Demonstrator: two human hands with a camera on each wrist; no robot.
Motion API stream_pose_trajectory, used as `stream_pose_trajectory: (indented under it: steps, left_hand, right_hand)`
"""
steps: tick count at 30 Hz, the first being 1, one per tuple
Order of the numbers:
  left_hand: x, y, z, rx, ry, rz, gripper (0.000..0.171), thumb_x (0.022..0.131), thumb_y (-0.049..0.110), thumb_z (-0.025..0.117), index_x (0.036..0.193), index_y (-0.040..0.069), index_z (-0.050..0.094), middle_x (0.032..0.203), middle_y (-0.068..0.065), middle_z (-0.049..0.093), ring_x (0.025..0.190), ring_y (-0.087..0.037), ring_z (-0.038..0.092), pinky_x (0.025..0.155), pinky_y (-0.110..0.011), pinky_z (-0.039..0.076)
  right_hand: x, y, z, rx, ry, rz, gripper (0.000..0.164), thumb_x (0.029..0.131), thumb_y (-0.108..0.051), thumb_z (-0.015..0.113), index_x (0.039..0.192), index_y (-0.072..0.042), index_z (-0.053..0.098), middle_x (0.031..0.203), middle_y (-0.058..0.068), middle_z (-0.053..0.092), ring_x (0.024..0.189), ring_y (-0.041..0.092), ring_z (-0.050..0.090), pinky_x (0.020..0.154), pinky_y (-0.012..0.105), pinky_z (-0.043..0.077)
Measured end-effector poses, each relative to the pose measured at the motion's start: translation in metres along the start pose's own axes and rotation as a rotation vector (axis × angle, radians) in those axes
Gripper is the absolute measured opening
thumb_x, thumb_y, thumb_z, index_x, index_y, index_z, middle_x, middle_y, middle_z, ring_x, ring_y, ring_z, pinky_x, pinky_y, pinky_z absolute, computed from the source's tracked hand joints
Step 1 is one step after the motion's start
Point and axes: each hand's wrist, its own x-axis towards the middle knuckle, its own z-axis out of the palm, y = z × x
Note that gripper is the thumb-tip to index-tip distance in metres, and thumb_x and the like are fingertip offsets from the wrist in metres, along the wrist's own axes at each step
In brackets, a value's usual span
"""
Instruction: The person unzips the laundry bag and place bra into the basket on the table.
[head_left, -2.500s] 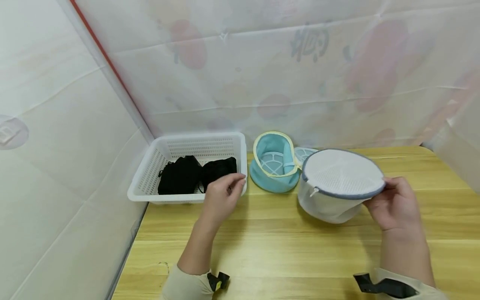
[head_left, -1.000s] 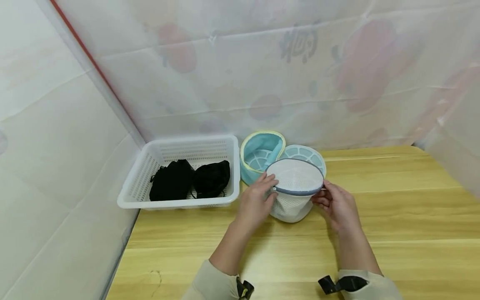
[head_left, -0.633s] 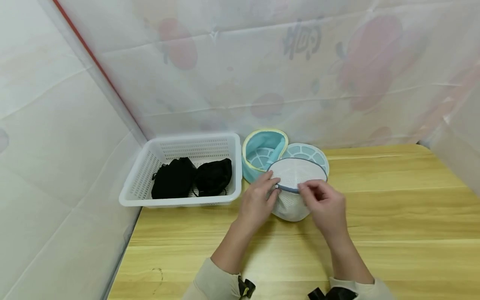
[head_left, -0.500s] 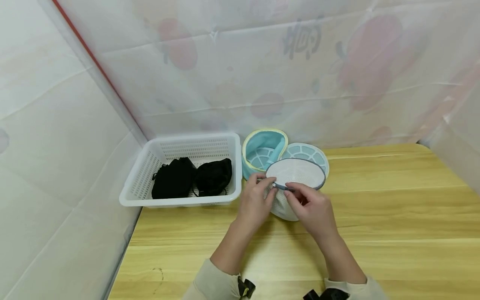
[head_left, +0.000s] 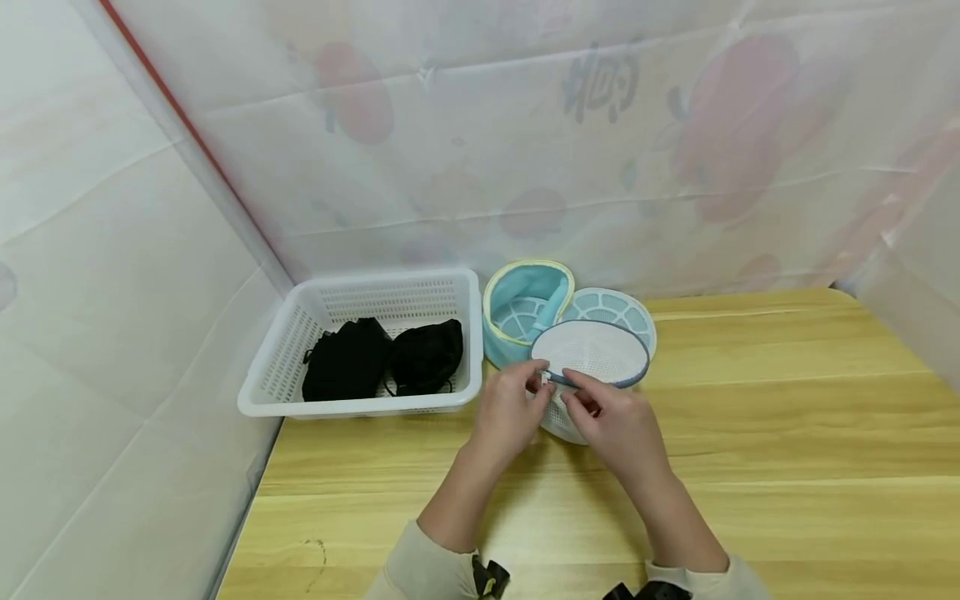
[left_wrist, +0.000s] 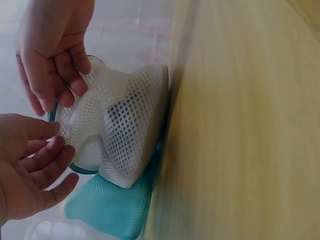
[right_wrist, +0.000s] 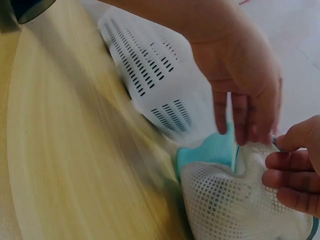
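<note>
A round white mesh laundry bag point(head_left: 592, 346) with a grey-blue zip edge stands on the table, its lid lying over the top. My left hand point(head_left: 508, 412) pinches the front left of the zip edge, by the small white zipper pull point(head_left: 547, 378). Close beside it, my right hand point(head_left: 622, 421) pinches the same edge between thumb and fingers. In the left wrist view something dark shows through the mesh side of the bag. Both hands' fingertips partly cover the zip edge.
Behind the white bag stands a teal mesh laundry bag point(head_left: 501, 348) with yellow trim, unzipped, its round lid point(head_left: 618, 307) folded out to the right. At left, a white plastic basket point(head_left: 360, 408) holds black garments point(head_left: 348, 358). A printed sheet point(head_left: 465, 167) hangs behind the table.
The white bag has moved left, in front of the teal bag. My left hand has come from beside the basket to its edge. The right hand has slid leftward along the zip edge.
</note>
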Motion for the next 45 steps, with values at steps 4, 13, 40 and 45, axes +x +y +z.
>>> stream_pose_trajectory:
  steps: [4,13,40,45]
  left_hand:
    - [-0.001,0.004,-0.004,-0.051,-0.026,0.013,0.024,0.086,0.010,0.073,0.110,0.007,0.074,0.079,0.003,0.065,0.071,-0.014,0.063,0.058,-0.011,0.045]
    - [-0.005,0.005,-0.010,-0.075,-0.071,0.147,0.050,0.088,0.005,0.064,0.137,0.012,0.055,0.081,0.006,0.060,0.071,-0.009,0.057,0.059,-0.013,0.043]
    - [-0.006,0.010,-0.009,0.059,-0.025,0.323,0.040,0.099,0.008,0.052,0.139,0.008,0.051,0.097,0.001,0.068,0.090,-0.012,0.063,0.079,-0.022,0.054]
    - [-0.004,0.005,-0.007,-0.020,0.126,0.328,0.039,0.090,-0.006,0.058,0.128,0.002,0.060,0.114,-0.009,0.064,0.103,-0.019,0.063,0.087,-0.025,0.055]
  right_hand:
    - [-0.001,-0.002,0.003,-0.004,-0.012,-0.004,0.030,0.076,-0.004,0.081,0.105,-0.005,0.076,0.068,0.000,0.070,0.057,0.007,0.062,0.052,0.022,0.053]
    - [-0.003,-0.008,0.007,-0.010,-0.010,-0.013,0.035,0.074,0.000,0.082,0.108,-0.005,0.076,0.069,0.001,0.070,0.059,0.009,0.062,0.053,0.024,0.054]
    - [-0.008,-0.004,0.019,-0.030,0.198,-0.059,0.027,0.076,0.000,0.081,0.102,0.000,0.077,0.089,0.009,0.077,0.077,0.022,0.074,0.063,0.036,0.060]
    - [-0.009,-0.004,0.018,-0.017,0.170,-0.032,0.021,0.082,-0.006,0.077,0.102,-0.001,0.077,0.086,0.008,0.077,0.074,0.021,0.074,0.063,0.035,0.059]
